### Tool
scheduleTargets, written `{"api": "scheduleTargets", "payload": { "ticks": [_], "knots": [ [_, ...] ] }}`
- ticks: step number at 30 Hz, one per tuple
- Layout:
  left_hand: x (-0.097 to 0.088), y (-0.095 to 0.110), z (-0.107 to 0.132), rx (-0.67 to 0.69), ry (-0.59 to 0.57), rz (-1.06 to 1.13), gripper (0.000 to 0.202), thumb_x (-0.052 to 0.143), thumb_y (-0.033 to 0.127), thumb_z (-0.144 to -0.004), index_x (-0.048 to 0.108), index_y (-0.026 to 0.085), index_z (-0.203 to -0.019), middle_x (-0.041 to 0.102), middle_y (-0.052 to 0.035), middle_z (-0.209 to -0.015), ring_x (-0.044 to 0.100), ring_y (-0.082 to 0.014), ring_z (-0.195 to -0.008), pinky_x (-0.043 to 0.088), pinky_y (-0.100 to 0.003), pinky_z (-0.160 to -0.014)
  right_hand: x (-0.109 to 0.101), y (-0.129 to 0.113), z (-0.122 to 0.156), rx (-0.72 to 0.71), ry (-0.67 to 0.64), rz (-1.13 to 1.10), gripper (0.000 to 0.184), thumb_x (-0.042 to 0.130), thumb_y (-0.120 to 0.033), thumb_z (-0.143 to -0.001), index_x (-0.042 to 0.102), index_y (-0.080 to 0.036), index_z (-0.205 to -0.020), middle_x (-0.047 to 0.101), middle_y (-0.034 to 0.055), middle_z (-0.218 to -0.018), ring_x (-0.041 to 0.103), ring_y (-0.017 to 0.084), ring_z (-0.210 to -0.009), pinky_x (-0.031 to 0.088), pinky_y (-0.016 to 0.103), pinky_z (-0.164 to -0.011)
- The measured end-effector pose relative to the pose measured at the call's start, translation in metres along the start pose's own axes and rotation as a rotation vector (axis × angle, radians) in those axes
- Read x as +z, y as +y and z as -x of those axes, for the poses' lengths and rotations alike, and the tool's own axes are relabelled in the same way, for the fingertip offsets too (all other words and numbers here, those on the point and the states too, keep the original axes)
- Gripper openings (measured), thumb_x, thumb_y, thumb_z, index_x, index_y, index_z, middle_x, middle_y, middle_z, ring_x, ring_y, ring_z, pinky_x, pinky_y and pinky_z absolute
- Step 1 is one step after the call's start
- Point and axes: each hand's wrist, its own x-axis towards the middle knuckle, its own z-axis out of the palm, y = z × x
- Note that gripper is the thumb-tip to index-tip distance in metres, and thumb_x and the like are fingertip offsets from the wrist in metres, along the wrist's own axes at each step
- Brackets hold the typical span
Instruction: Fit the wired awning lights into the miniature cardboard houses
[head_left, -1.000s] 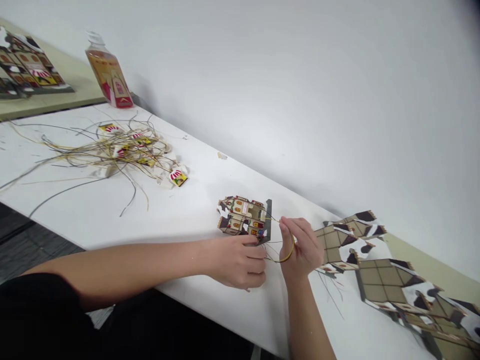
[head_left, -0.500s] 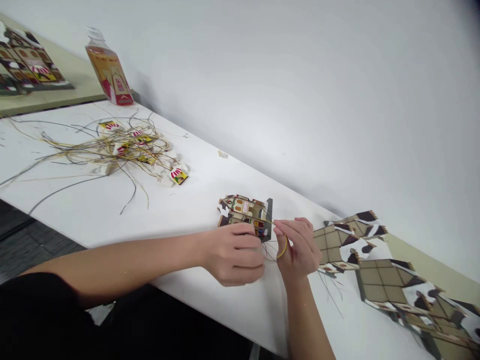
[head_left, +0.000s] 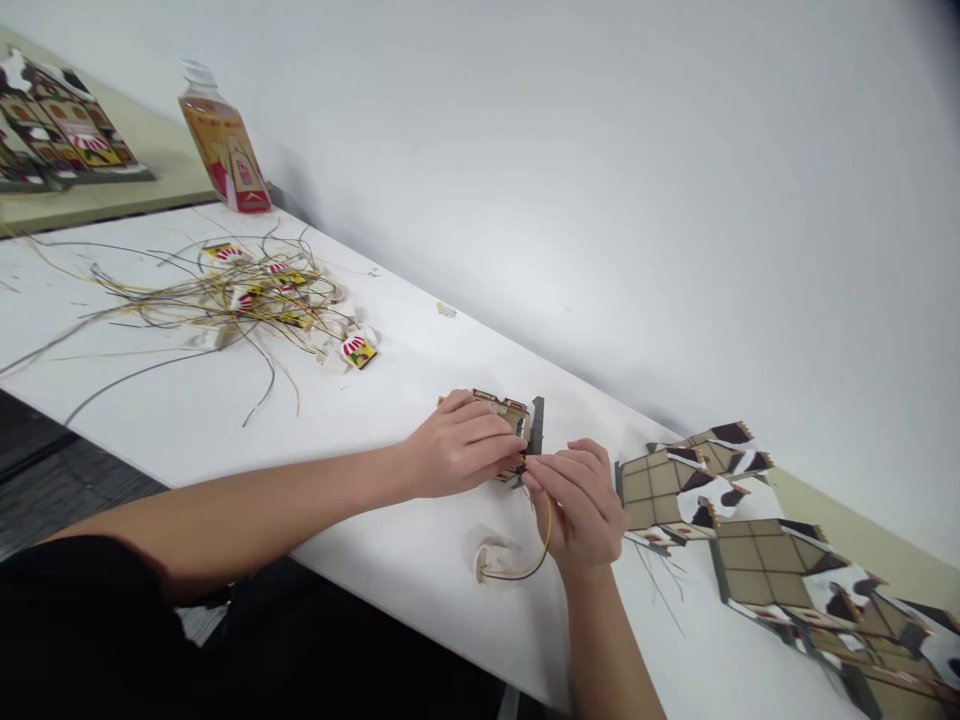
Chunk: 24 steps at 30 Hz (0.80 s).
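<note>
A small model house (head_left: 504, 408) lies on the white table, its dark base edge toward the right. My left hand (head_left: 465, 445) lies over it with curled fingers, holding it and hiding most of its front. Beside the base, my right hand (head_left: 577, 505) pinches a thin yellow-and-dark wire (head_left: 548, 530) close to the left fingertips. The wire loops down to a small white piece (head_left: 491, 563) resting on the table below. Where the wire's tip meets the house is hidden by fingers.
A tangle of wires (head_left: 225, 290) with small striped-awning pieces (head_left: 358, 349) spreads at left. Behind it stands a drink bottle (head_left: 229, 145). More model houses (head_left: 780, 570) lie at right, and another building (head_left: 67, 125) sits far left. A wall borders the table's back.
My left hand has moved up onto the model house. My right hand has shifted slightly left with the wire, and the white piece at its end now shows on the table.
</note>
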Motion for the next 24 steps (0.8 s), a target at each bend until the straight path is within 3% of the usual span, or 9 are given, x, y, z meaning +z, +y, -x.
{"api": "scheduleTargets", "payload": {
  "ticks": [5, 10, 13, 16, 20, 24],
  "knots": [
    [0.001, 0.0, 0.002, -0.026, -0.02, 0.026, 0.013, 0.055, 0.015, -0.088, 0.06, 0.02, -0.099, 0.07, 0.0011, -0.083, 0.062, -0.0138, -0.079, 0.034, -0.033, -0.075, 0.003, 0.001, -0.001, -0.026, -0.059, 0.003, 0.02, 0.066, -0.01, -0.078, 0.064, -0.023, -0.093, 0.07, 0.0, -0.079, 0.061, 0.013, -0.067, 0.047, 0.038, -0.077],
    [0.002, -0.001, 0.003, -0.111, -0.039, 0.049, 0.009, 0.055, 0.015, -0.089, 0.061, 0.021, -0.093, 0.071, 0.0027, -0.085, 0.063, -0.016, -0.087, 0.029, -0.036, -0.077, -0.002, 0.013, -0.001, 0.02, -0.129, 0.008, 0.036, 0.066, -0.013, -0.078, 0.058, -0.024, -0.111, 0.07, 0.003, -0.087, 0.063, 0.016, -0.075, 0.048, 0.037, -0.076],
    [0.005, -0.004, 0.005, -0.154, -0.037, 0.054, 0.009, 0.057, 0.018, -0.09, 0.062, 0.022, -0.095, 0.072, 0.0033, -0.085, 0.063, -0.0165, -0.089, 0.026, -0.036, -0.076, -0.007, 0.022, 0.001, 0.109, -0.119, -0.002, 0.039, 0.06, -0.011, -0.077, 0.055, -0.022, -0.114, 0.069, 0.0043, -0.09, 0.062, 0.017, -0.078, 0.049, 0.036, -0.074],
    [0.008, -0.005, 0.007, -0.189, -0.05, 0.061, 0.01, 0.056, 0.017, -0.09, 0.062, 0.023, -0.095, 0.073, 0.0035, -0.085, 0.064, -0.0164, -0.09, 0.024, -0.037, -0.076, -0.008, 0.03, 0.004, 0.283, -0.128, 0.134, 0.028, 0.056, -0.013, -0.079, 0.057, -0.022, -0.106, 0.067, 0.0036, -0.091, 0.06, 0.017, -0.078, 0.047, 0.036, -0.077],
    [0.01, -0.006, 0.008, -0.217, -0.052, 0.061, 0.012, 0.054, 0.016, -0.09, 0.063, 0.023, -0.093, 0.074, 0.0033, -0.085, 0.064, -0.0177, -0.093, 0.023, -0.039, -0.079, -0.004, 0.039, 0.011, 0.48, -0.313, 0.176, 0.019, 0.052, -0.018, -0.082, 0.063, -0.022, -0.096, 0.066, 0.0043, -0.098, 0.06, 0.019, -0.09, 0.045, 0.038, -0.084],
    [0.01, -0.006, 0.009, -0.243, -0.074, 0.07, 0.013, 0.054, 0.015, -0.09, 0.064, 0.024, -0.093, 0.074, 0.0042, -0.088, 0.064, -0.0193, -0.099, 0.022, -0.04, -0.083, 0.003, 0.046, 0.019, 0.591, -0.399, 0.087, 0.021, 0.053, -0.019, -0.08, 0.068, -0.022, -0.095, 0.064, 0.0055, -0.105, 0.059, 0.021, -0.098, 0.044, 0.037, -0.089]
  ]
}}
